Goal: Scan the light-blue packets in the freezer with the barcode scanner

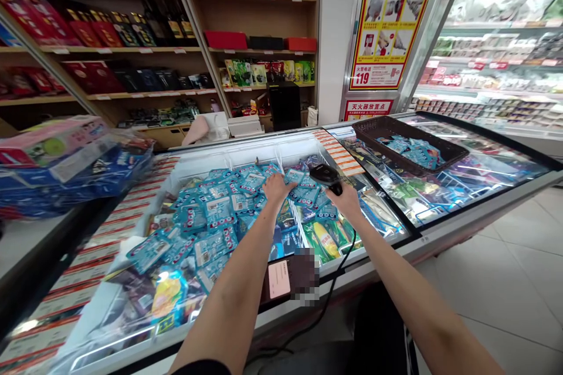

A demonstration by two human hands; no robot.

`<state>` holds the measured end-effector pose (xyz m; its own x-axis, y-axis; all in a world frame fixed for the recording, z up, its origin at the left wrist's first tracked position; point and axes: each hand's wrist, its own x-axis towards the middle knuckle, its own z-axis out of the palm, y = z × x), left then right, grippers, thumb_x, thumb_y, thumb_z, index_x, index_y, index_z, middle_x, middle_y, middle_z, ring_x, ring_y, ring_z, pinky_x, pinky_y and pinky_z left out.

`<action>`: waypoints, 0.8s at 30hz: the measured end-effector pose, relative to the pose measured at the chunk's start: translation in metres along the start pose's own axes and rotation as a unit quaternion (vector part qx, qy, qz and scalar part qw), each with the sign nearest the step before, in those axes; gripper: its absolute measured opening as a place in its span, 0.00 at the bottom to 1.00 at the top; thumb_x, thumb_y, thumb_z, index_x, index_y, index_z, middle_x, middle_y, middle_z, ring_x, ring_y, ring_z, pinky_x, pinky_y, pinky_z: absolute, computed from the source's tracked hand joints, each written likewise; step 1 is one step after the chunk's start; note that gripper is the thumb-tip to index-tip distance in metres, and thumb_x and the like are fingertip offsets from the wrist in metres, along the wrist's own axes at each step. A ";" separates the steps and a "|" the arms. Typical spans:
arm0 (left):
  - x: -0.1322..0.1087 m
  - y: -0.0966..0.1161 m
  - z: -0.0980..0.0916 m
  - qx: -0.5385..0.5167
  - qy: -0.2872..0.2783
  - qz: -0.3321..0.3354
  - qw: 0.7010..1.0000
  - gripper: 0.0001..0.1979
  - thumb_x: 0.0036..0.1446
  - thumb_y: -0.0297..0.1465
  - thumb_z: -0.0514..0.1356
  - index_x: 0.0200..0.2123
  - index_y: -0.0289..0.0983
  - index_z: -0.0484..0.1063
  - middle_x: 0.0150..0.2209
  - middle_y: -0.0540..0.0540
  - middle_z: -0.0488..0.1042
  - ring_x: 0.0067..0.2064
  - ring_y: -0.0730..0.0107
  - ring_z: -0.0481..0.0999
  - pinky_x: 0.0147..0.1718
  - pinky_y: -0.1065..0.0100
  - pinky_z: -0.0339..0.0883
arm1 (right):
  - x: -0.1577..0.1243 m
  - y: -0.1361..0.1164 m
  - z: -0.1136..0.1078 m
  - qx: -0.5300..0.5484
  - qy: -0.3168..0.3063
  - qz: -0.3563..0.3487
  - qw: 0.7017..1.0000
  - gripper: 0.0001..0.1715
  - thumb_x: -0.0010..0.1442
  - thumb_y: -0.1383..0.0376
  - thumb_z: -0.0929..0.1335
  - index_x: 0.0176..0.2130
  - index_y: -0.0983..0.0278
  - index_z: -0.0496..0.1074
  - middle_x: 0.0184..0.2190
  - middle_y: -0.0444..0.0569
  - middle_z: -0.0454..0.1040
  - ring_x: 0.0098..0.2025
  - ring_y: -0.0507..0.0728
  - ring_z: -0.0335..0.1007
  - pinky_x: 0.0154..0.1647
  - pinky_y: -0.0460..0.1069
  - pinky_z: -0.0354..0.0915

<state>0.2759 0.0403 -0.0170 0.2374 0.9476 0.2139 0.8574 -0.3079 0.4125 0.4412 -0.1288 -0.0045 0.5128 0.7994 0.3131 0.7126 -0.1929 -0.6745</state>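
The left hand (277, 187) lies open on blue packets (217, 214) in the chest freezer (211, 149); the right hand (347, 200) grips a barcode scanner (324, 177). Its cord (342, 266) could snag and jerk it loose.

Open air above the blue packets (211, 217) gives your left hand (278, 188) and right hand (347, 200) clear passage across the packets. Obstacles noted: the sliding glass lid (440, 187) closes off the right side; the black scanner cable (338, 278) crosses the chest freezer's front rim (387, 261) nearest you.

Head camera, looking forward and down
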 end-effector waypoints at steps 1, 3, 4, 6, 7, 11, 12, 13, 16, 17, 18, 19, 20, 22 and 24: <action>0.001 -0.004 -0.001 -0.027 0.000 -0.003 1.000 0.28 0.45 0.45 0.62 0.47 0.38 0.65 0.45 0.39 0.71 0.50 0.49 0.68 0.47 0.53 0.58 | -0.001 -0.002 0.000 -0.011 0.000 -0.004 1.000 0.17 0.54 0.52 0.63 0.33 0.62 0.71 0.26 0.48 0.74 0.32 0.57 0.72 0.30 0.46 0.60; 0.001 -0.012 -0.005 -0.093 0.007 0.003 0.996 0.27 0.47 0.39 0.61 0.50 0.39 0.61 0.39 0.43 0.72 0.43 0.57 0.72 0.43 0.58 0.61 | -0.003 -0.006 0.000 -0.036 -0.001 -0.019 0.999 0.17 0.54 0.53 0.63 0.34 0.63 0.71 0.26 0.49 0.74 0.32 0.58 0.72 0.30 0.47 0.59; 0.001 -0.016 -0.007 -0.131 0.011 0.013 0.991 0.25 0.49 0.37 0.59 0.51 0.39 0.60 0.36 0.46 0.72 0.39 0.61 0.73 0.41 0.60 0.63 | -0.005 -0.008 0.000 -0.048 -0.003 -0.029 0.998 0.16 0.54 0.53 0.63 0.34 0.63 0.71 0.27 0.49 0.75 0.32 0.58 0.71 0.30 0.47 0.59; -0.002 -0.025 -0.011 -0.214 0.023 0.046 0.975 0.22 0.51 0.34 0.56 0.51 0.39 0.60 0.31 0.49 0.71 0.34 0.67 0.72 0.36 0.65 0.64 | -0.009 -0.012 0.001 -0.069 -0.010 -0.054 0.996 0.16 0.55 0.54 0.63 0.35 0.63 0.70 0.28 0.49 0.75 0.33 0.58 0.71 0.30 0.47 0.58; -0.004 -0.030 -0.014 -0.255 0.028 0.064 0.964 0.21 0.52 0.33 0.56 0.50 0.39 0.60 0.30 0.49 0.70 0.32 0.69 0.72 0.34 0.67 0.64 | -0.012 -0.014 0.002 -0.078 -0.014 -0.067 0.995 0.16 0.55 0.54 0.63 0.36 0.62 0.70 0.29 0.49 0.75 0.33 0.58 0.71 0.30 0.47 0.58; -0.012 -0.053 -0.026 -0.348 0.028 0.086 0.933 0.17 0.52 0.35 0.55 0.46 0.37 0.64 0.29 0.50 0.70 0.31 0.72 0.70 0.32 0.69 0.64 | -0.024 -0.021 0.006 -0.129 -0.020 -0.123 0.984 0.17 0.54 0.55 0.64 0.41 0.62 0.70 0.33 0.50 0.75 0.35 0.58 0.71 0.32 0.47 0.59; -0.014 -0.059 -0.029 -0.352 0.025 0.081 0.932 0.17 0.52 0.35 0.55 0.45 0.37 0.64 0.29 0.49 0.70 0.31 0.72 0.70 0.31 0.69 0.65 | -0.027 -0.023 0.008 -0.143 -0.020 -0.142 0.979 0.18 0.54 0.56 0.65 0.43 0.62 0.69 0.34 0.50 0.75 0.35 0.59 0.71 0.33 0.48 0.59; -0.016 -0.064 -0.032 -0.351 0.021 0.077 0.933 0.16 0.52 0.36 0.54 0.44 0.37 0.65 0.29 0.49 0.70 0.31 0.72 0.70 0.30 0.69 0.65 | -0.030 -0.024 0.009 -0.158 -0.021 -0.164 0.974 0.18 0.54 0.57 0.65 0.44 0.62 0.69 0.36 0.51 0.75 0.36 0.59 0.71 0.33 0.48 0.59; -0.023 -0.075 -0.038 -0.348 0.011 0.066 0.935 0.16 0.52 0.36 0.54 0.44 0.37 0.64 0.29 0.49 0.69 0.30 0.71 0.69 0.28 0.69 0.65 | -0.036 -0.027 0.013 -0.192 -0.035 -0.222 0.955 0.19 0.55 0.59 0.65 0.46 0.62 0.68 0.39 0.53 0.74 0.40 0.60 0.70 0.35 0.48 0.59; -0.024 -0.076 -0.039 -0.346 0.009 0.062 0.936 0.16 0.52 0.36 0.54 0.44 0.37 0.65 0.29 0.49 0.69 0.30 0.71 0.69 0.28 0.68 0.66 | -0.038 -0.027 0.014 -0.200 -0.043 -0.235 0.950 0.19 0.56 0.59 0.65 0.47 0.62 0.68 0.39 0.53 0.74 0.40 0.60 0.70 0.35 0.48 0.59; -0.026 -0.076 -0.040 -0.344 0.008 0.059 0.937 0.16 0.52 0.36 0.54 0.44 0.37 0.65 0.28 0.49 0.69 0.30 0.70 0.69 0.29 0.68 0.65 | -0.039 -0.027 0.015 -0.206 -0.048 -0.243 0.947 0.19 0.56 0.59 0.65 0.47 0.62 0.68 0.39 0.53 0.74 0.40 0.60 0.70 0.35 0.48 0.59; -0.028 -0.076 -0.040 -0.342 0.006 0.056 0.938 0.16 0.52 0.36 0.54 0.44 0.37 0.65 0.28 0.49 0.69 0.30 0.70 0.69 0.29 0.68 0.65 | -0.039 -0.027 0.016 -0.210 -0.051 -0.247 0.944 0.19 0.56 0.59 0.65 0.47 0.62 0.67 0.38 0.53 0.74 0.40 0.59 0.70 0.35 0.48 0.59; -0.029 -0.076 -0.041 -0.338 0.006 0.054 0.940 0.16 0.52 0.36 0.55 0.44 0.37 0.66 0.28 0.49 0.69 0.30 0.69 0.69 0.29 0.67 0.65 | -0.040 -0.027 0.017 -0.214 -0.053 -0.249 0.943 0.19 0.57 0.58 0.65 0.47 0.63 0.67 0.38 0.53 0.74 0.39 0.59 0.70 0.34 0.48 0.59; -0.031 -0.074 -0.041 -0.316 0.007 0.054 0.947 0.17 0.52 0.36 0.55 0.44 0.37 0.66 0.27 0.49 0.68 0.30 0.68 0.68 0.29 0.67 0.64 | -0.040 -0.028 0.018 -0.219 -0.053 -0.251 0.941 0.19 0.57 0.58 0.64 0.47 0.62 0.67 0.37 0.52 0.74 0.38 0.59 0.70 0.33 0.48 0.59; -0.032 -0.074 -0.042 -0.282 0.008 0.059 0.958 0.18 0.53 0.37 0.55 0.46 0.37 0.66 0.27 0.48 0.67 0.31 0.67 0.68 0.29 0.67 0.62 | -0.039 -0.029 0.020 -0.221 -0.048 -0.253 0.941 0.20 0.57 0.58 0.64 0.48 0.62 0.66 0.37 0.51 0.74 0.38 0.59 0.70 0.33 0.48 0.59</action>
<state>0.1857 0.0295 -0.0176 0.3065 0.9030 0.3011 0.4415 -0.4151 0.7955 0.3910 -0.1435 -0.0105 0.0235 0.8958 0.4438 0.9942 0.0255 -0.1041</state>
